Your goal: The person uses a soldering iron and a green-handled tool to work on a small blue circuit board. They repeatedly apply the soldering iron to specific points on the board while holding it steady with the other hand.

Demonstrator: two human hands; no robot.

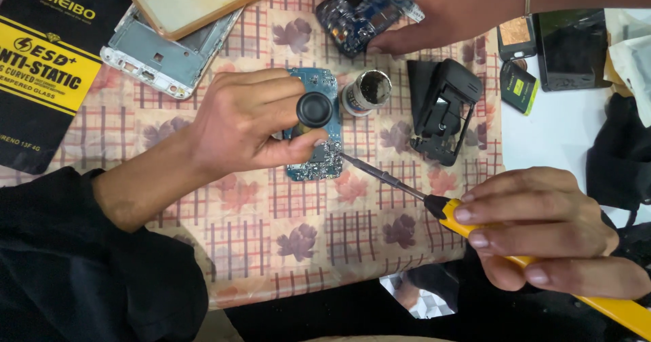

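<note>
Gripping a black knob point(314, 109), my left hand point(247, 122) is pinning the board point(319, 162) to the desk point(325, 227); my right hand point(542, 227) is clenching the iron point(461, 223), tip touching the board's edge.

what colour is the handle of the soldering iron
Yellow with a black collar; the soldering iron handle shows in the head view.

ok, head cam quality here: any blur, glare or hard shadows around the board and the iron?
Head view: lighting even and soft, only faint shadows under the left hand on the checked cloth. Circuit board and soldering iron tip sharp. Slight softness on the right hand near the frame edge. Mild sheen on the black packet; no blown-out glare.
</note>
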